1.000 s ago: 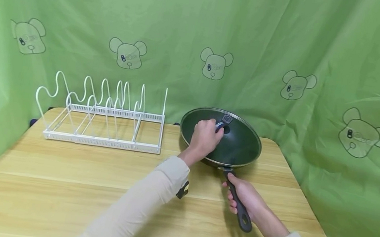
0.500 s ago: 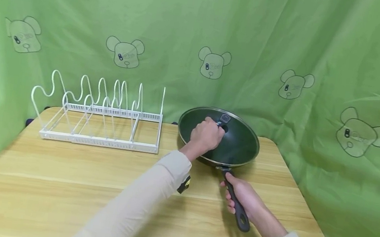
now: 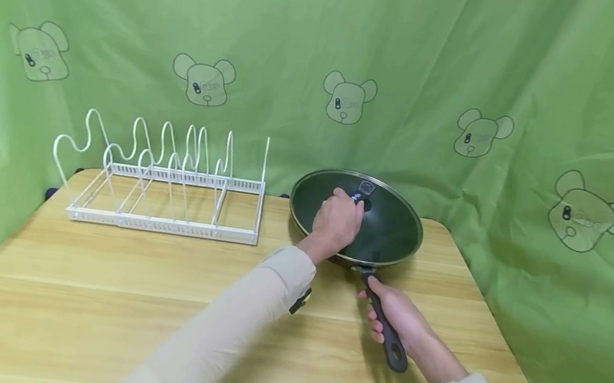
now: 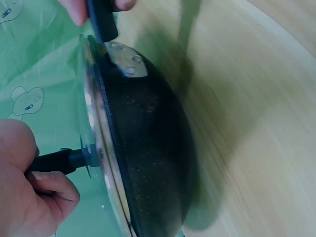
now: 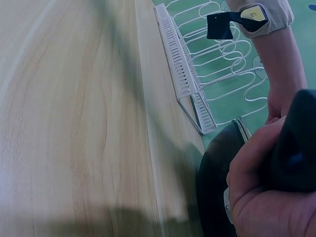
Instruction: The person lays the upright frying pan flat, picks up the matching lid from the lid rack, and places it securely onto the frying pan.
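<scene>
A dark wok (image 4: 153, 133) sits at the back right of the table, covered by a glass lid (image 3: 390, 229) with a metal rim. My left hand (image 3: 336, 223) grips the lid's black handle (image 4: 57, 160), fingers curled around it. Lower down, my right hand (image 3: 398, 315) holds the wok's long black handle (image 3: 395, 351), the thumb lying along its top near the wok. In the left wrist view the lid rests on the wok's rim. The right wrist view shows the handle's end close up, with the wok's dark side (image 5: 215, 173) beyond my fingers.
A white wire pan rack (image 3: 161, 225) with several wavy upright dividers stands to the left of the wok, near the back edge. The wooden table (image 3: 90, 305) ends at a green curtain (image 3: 282, 31) printed with bear heads, which surrounds the back and sides.
Both hands keep their grips on the lid handle and the wok handle. The left wrist has shifted slightly, and the whole view moves a little; wok and lid stay in place.
</scene>
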A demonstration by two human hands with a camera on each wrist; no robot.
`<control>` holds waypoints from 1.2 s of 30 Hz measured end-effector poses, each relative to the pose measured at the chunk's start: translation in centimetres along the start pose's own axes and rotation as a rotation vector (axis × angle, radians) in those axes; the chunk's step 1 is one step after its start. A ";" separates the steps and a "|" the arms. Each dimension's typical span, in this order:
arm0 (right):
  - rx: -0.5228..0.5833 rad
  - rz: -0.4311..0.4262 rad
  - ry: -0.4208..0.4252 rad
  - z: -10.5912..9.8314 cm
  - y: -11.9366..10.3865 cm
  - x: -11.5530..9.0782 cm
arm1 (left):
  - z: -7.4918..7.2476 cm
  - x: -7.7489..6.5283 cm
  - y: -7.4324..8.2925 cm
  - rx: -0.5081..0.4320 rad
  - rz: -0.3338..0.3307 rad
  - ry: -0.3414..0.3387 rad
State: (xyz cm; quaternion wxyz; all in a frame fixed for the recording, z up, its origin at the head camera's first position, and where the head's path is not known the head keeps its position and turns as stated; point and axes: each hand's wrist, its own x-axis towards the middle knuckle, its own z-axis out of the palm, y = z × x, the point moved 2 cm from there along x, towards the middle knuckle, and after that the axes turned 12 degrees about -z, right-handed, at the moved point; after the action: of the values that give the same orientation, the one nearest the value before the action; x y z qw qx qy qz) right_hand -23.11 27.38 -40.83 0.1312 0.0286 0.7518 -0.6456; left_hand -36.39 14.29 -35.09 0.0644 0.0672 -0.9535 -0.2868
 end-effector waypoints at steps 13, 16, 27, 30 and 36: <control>-0.008 -0.016 -0.014 0.1 -0.2 0.3 | 0.5 0.3 -0.1 -0.032 0.010 0.026; -0.014 -0.020 -0.020 0.2 -0.3 0.5 | 0.2 0.6 0.0 0.000 0.020 0.025; -0.008 -0.009 0.008 -0.3 -0.3 0.3 | -0.6 0.1 0.3 0.019 0.102 -0.012; -0.007 -0.009 0.006 -0.2 -0.2 0.1 | -0.6 0.0 0.1 0.026 0.128 -0.010; 0.014 -0.006 0.010 0.1 -0.1 0.0 | -0.6 0.1 -0.6 0.008 0.136 -0.007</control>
State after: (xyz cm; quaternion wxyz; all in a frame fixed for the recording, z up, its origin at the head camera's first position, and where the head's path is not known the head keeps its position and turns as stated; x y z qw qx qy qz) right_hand -23.16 27.26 -40.78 0.1252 0.0304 0.7479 -0.6512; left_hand -36.38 13.44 -34.89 0.0803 0.0016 -0.9572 -0.2781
